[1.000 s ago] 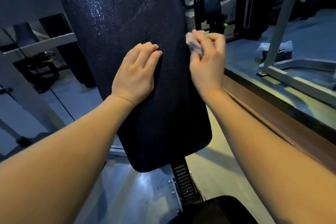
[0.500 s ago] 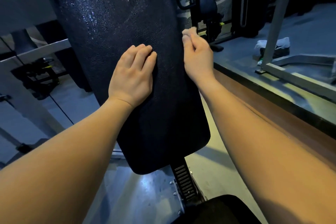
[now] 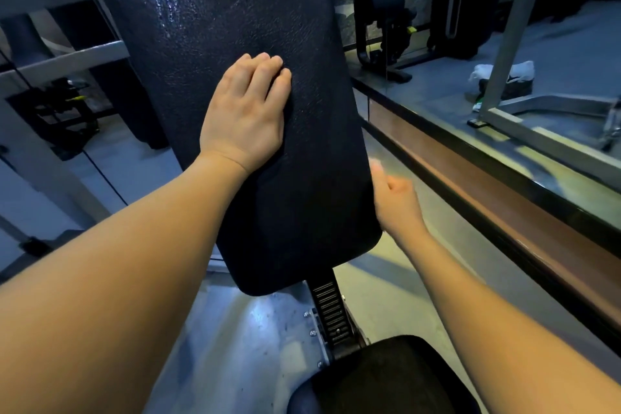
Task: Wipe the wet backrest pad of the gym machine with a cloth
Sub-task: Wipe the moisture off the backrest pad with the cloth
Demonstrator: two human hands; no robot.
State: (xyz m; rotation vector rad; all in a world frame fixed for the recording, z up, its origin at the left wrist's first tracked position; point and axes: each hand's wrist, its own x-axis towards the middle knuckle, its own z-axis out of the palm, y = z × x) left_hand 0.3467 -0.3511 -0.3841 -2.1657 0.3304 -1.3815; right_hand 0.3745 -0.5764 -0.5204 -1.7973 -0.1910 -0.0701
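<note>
Straight ahead stands the wet pad, likely firm but slick and best braced mid-face, where your left hand presses flat, fingers together, while your right hand blurs at its right edge, grip and cloth unclear.

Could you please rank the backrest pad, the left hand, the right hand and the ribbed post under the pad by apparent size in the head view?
1. backrest pad, by far largest.
2. left hand, flat on the pad.
3. right hand and ribbed post look alike; the pad hides part of the hand, so unranked.
</note>
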